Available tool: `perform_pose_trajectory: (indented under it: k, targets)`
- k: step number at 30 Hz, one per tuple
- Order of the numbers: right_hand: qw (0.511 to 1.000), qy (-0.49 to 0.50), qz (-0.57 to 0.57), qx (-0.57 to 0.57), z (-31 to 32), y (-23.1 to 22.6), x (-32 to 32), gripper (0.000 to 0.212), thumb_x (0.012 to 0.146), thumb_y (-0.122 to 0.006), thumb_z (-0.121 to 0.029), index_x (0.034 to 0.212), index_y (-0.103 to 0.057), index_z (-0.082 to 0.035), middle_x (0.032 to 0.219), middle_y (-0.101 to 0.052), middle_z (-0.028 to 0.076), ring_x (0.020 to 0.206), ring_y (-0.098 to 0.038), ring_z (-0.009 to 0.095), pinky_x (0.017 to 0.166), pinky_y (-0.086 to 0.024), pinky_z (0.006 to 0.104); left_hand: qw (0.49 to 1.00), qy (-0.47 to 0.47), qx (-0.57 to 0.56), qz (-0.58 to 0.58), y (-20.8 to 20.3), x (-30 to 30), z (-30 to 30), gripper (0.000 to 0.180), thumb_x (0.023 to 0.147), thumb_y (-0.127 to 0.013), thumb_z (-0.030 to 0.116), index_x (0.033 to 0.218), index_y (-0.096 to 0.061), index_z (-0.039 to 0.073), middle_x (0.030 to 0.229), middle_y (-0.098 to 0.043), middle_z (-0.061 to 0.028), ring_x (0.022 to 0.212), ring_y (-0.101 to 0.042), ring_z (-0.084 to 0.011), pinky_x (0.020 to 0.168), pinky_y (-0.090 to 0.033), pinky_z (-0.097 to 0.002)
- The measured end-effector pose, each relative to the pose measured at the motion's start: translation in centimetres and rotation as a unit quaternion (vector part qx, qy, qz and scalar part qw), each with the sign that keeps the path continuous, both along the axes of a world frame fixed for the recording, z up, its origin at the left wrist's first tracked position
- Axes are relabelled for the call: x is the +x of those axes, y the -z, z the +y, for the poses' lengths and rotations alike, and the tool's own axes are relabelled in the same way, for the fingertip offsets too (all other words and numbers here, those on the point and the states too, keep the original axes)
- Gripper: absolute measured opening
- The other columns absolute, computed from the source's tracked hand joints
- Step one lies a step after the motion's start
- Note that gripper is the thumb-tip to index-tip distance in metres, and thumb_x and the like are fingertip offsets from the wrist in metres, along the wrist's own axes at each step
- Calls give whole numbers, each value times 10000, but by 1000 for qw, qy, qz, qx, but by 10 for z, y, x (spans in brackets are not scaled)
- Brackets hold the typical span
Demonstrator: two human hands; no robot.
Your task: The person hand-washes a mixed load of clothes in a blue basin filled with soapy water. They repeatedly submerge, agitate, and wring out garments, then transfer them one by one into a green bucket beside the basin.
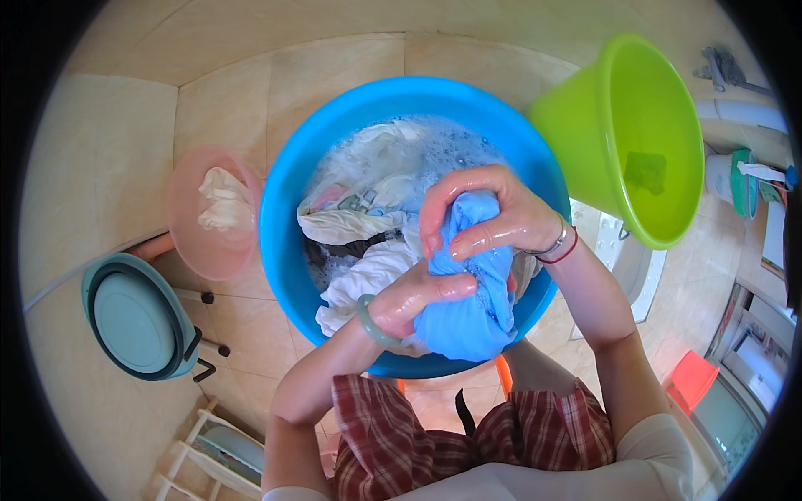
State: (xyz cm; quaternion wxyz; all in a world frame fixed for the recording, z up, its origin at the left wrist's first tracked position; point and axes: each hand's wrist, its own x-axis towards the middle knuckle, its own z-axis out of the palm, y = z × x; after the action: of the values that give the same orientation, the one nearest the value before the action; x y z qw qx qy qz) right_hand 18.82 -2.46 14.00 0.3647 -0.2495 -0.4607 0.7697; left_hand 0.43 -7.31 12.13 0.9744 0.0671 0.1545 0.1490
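Fingers partly curled, the left hand [409, 305] and right hand [516, 209] gripped the blue cloth [464, 321] — over the near side of the tub [281, 225]; the wash seemed unfinished — white clothes [363, 280] lay amid suds [455, 150].

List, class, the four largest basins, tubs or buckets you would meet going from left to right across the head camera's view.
Teal basin → translucent pink basin → blue tub, with blue cloth held over it → lime-green bucket.
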Motion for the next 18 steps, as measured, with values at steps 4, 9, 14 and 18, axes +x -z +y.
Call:
perform_pose_trajectory:
  k: [4,9,14,18]
  targets:
    - [996,13,-68,60,-9,-14,-5,172,827,-750,-101,974,-703,-24,939,-698,39,883,-631,110,814,-490,261,978,88,83,170,-25,-3,8,759,769,-819,287,1358,-390,74,1193,-588,-98,1079,-611,-188,895,-527,-363]
    - [977,59,-195,57,-17,-18,-12,106,876,-693,-116,911,-680,-17,857,-687,59,800,-632,131,746,-493,266,948,85,144,272,-30,2,10,704,755,-823,268,1298,-447,24,1142,-611,-96,1053,-609,-164,893,-511,-325]
    - [941,137,-284,126,-22,-20,-21,160,918,-648,-152,823,-661,-25,729,-659,61,678,-607,125,647,-479,263,898,22,242,366,-28,15,2,588,732,-805,200,1193,-515,-22,1083,-623,-104,1000,-617,-167,838,-511,-306]
    - [919,146,-334,150,-23,-24,-27,232,926,-635,-166,739,-634,-28,670,-631,80,621,-597,163,597,-460,289,897,-28,257,358,-17,20,-5,501,712,-798,172,1109,-571,-33,1023,-644,-98,938,-623,-160,776,-511,-325]
